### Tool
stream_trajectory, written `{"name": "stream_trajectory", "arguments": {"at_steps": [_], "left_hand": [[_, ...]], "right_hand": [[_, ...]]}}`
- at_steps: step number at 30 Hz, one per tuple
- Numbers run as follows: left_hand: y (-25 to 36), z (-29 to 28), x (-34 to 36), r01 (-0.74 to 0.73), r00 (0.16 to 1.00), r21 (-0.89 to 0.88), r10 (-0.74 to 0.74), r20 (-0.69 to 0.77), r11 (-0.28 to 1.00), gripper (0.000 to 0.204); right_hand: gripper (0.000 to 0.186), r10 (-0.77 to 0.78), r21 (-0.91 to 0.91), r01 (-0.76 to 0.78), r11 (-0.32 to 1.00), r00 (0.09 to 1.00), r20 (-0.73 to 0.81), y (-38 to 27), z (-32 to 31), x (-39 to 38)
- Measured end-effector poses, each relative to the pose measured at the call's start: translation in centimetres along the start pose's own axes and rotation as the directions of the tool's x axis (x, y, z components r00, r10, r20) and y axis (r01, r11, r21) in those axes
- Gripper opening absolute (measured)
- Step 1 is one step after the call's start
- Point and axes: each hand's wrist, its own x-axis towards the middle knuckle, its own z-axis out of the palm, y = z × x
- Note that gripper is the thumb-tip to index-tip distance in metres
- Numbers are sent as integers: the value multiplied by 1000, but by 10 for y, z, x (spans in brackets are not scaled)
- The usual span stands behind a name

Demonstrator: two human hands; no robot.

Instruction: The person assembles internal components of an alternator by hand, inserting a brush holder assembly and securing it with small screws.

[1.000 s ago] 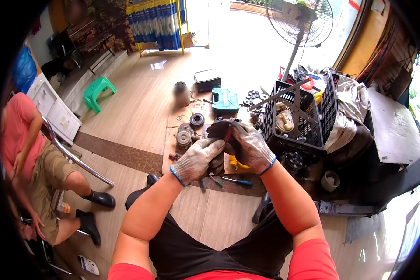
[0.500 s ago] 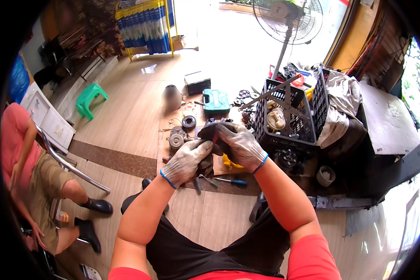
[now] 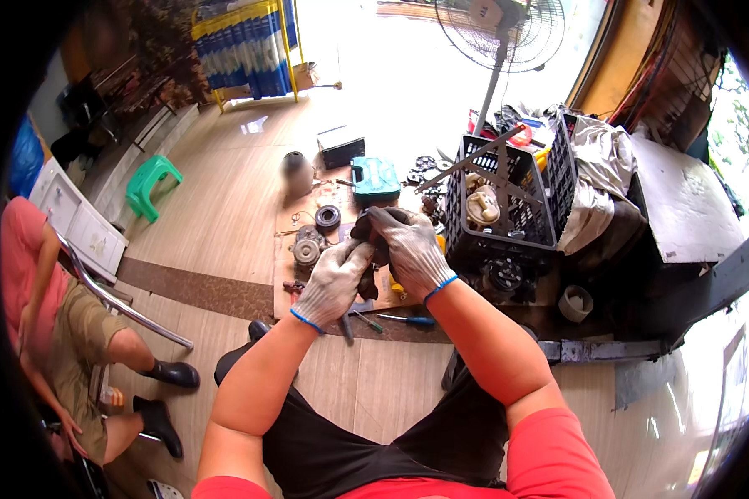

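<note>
One dark piece [image 3: 378, 247] held between your left hand [image 3: 334, 281] and your right hand [image 3: 414, 252]

You wear pale knit gloves [image 3: 320, 295], darkly soiled around the fingers and edged in blue at the wrists. Your left fingers are curled inward and your right fingers bend over from the other side, so both are closed on the dark piece. It sits right between your fingertips, mostly hidden by them, and its full shape cannot be told.

Just left of your fingers, a round metal part [image 3: 308, 251] lies on a sheet of cardboard [image 3: 285, 279], with a black ring [image 3: 328, 218] near it. Beyond your fingertips sits a teal case [image 3: 377, 177], and past that a black box [image 3: 341, 152] with a pale top. Nearer to your body than your fingers, a blue-handled tool [image 3: 419, 321] lies near a green-handled tool [image 3: 375, 327]. To the right of your fingers stands a black crate [image 3: 503, 242]; a metal bracket [image 3: 474, 158] rests across it and a cream-coloured part [image 3: 483, 206] shows inside. Well apart from your fingers, out to the left, are a green stool [image 3: 148, 185] and a seated person [image 3: 35, 258] in a pink top; far beyond your fingers, toward the right, stands a fan [image 3: 501, 37]
</note>
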Motion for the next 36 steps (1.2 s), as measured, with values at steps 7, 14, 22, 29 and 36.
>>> {"name": "stream_trajectory", "arguments": {"at_steps": [7,14,22,29,36], "left_hand": [[-19,-12,7,113,990,-130,-101,98,985,35],[-15,-15,-2,189,979,-188,-170,114,964,36],[-23,1,7,-192,942,512,303,-142,837,29],[-24,6,21,-236,834,777,532,-147,584,12],[-29,-11,23,-205,906,664,396,-149,719,30]], "right_hand": [[35,-80,-156,87,984,995,54,1,-3,10],[34,-155,-159,165,973,985,75,17,-5,15],[23,47,322,-22,946,997,-68,19,7,22],[30,122,392,-71,917,987,-107,27,4,42],[31,119,494,-124,861,992,42,21,-5,41]]}}
